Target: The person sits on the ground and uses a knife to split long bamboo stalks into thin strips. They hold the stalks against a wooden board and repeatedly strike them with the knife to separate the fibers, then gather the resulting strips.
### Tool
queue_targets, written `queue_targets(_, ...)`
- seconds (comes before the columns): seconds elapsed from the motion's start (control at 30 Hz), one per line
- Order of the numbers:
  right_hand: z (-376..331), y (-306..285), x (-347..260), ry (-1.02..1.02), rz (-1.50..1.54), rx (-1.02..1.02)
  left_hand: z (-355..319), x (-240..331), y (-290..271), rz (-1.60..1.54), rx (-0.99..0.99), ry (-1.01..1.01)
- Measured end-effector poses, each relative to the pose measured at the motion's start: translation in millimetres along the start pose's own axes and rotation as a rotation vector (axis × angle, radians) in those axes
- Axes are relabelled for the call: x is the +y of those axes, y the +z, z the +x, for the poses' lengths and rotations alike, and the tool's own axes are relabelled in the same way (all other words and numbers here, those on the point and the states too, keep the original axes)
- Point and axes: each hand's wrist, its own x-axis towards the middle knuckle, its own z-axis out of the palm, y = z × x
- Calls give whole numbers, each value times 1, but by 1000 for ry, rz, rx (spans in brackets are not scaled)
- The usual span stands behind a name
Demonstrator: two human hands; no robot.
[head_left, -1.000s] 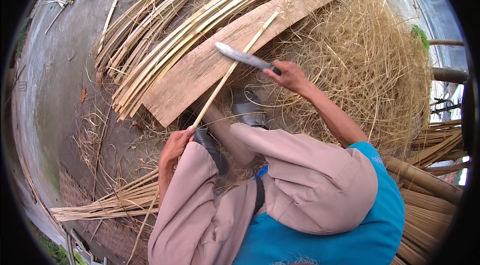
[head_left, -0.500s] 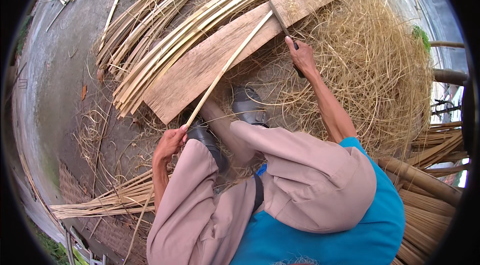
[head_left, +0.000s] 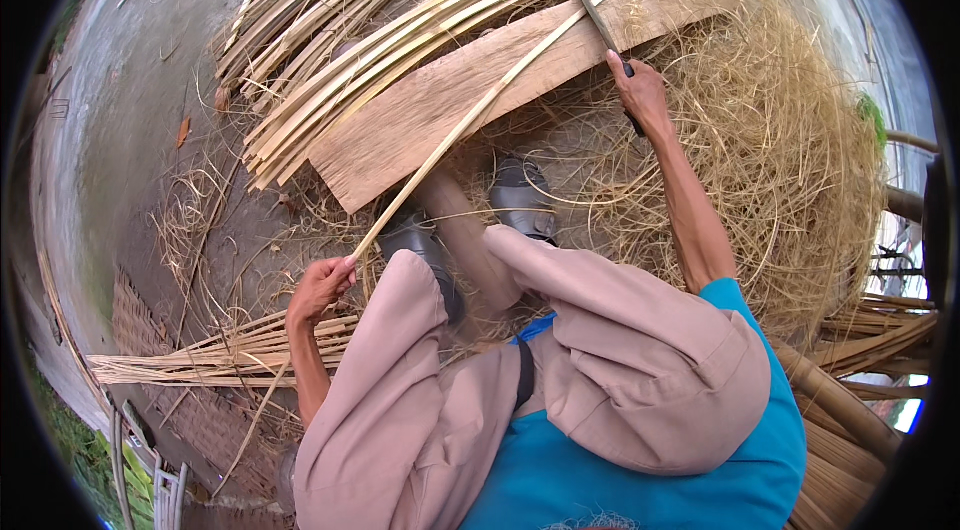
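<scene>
My left hand (head_left: 322, 288) pinches the near end of a long pale bamboo strip (head_left: 447, 142), beside my left knee. The strip slants up to the right across a broad wooden board (head_left: 400, 120), and its far end lies under a knife. In my right hand (head_left: 640, 96) is the dark handle of that knife (head_left: 597, 16); its blade crosses the strip's far end over the board. The fingers of my right hand are wrapped round the handle. Whether the edge bites into the strip is too small to tell.
Long bamboo strips (head_left: 400, 37) lie behind the board. A large heap of thin shavings (head_left: 790, 170) spreads at the right. Another bundle of strips (head_left: 230, 355) rests at the left, near a woven mat (head_left: 140, 315). Thick bamboo poles (head_left: 830, 395) stand at the lower right.
My left hand has drawn the strip down and to the left, so less of it extends past the blade. The knife keeps its place near the strip's far end; the whole view has shifted somewhat.
</scene>
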Motion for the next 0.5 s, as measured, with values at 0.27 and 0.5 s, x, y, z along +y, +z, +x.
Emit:
queue_targets(0.27, -187, 86, -101, -527, 102, -412, 55, 81, 97, 328, 520, 363)
queue_targets(0.5, -72, 40, -37, -180, -45, -252, 48, 95, 108, 269, 556, 371)
